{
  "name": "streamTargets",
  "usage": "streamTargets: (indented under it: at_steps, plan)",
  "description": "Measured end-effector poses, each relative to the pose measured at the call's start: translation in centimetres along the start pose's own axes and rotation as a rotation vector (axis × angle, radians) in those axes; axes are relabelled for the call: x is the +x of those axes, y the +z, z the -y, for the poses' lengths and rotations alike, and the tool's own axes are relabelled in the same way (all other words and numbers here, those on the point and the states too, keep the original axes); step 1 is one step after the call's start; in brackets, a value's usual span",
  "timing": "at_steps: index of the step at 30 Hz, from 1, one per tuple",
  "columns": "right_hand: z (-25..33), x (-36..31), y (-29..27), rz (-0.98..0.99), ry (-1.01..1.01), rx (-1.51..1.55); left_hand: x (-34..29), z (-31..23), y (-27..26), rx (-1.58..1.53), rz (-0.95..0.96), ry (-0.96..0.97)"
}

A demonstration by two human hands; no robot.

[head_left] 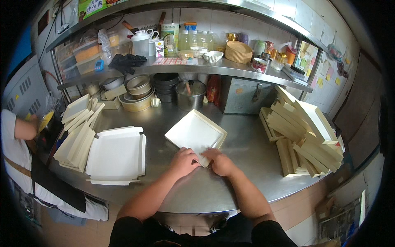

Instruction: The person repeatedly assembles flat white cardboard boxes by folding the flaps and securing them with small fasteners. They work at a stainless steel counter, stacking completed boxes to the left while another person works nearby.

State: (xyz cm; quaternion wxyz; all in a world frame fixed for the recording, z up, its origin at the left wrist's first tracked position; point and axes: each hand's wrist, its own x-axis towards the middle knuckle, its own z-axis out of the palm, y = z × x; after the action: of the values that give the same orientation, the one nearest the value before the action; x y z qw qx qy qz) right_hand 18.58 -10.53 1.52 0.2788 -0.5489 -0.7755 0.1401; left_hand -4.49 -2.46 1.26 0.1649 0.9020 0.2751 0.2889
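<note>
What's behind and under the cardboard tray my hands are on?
Behind the cardboard tray are a metal pot and, further right, a grey metal box. The tray covers whatever lies directly beneath it.

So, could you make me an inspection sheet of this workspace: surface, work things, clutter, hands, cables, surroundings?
Surface: shiny metal table.
Work things: shallow pale tray, turned cornerwise between the hands; larger white tray with spread flaps to its left; piles of trays at left and right.
Clutter: nested pans, a lidded pot and a metal box at the back; a crowded shelf above.
Hands: left hand and right hand both at the shallow tray's near corner; exact grip unclear.
Cables: thin dark cords by the upper-left wall.
Surroundings: tiled wall; another person at far left.
</note>
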Motion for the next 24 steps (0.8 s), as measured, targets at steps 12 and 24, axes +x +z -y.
streamTargets:
  at_steps: [12, 24]
  plan:
    - [2.1, 0.1, -0.7, -0.242, -0.052, 0.293, 0.1, 0.0, -1.6, -0.209, -0.349, 0.157]
    - [2.3, -0.1, -0.1, -0.19, -0.046, 0.32, -0.4, -1.3, -1.4, -0.302, -0.11, -0.086]
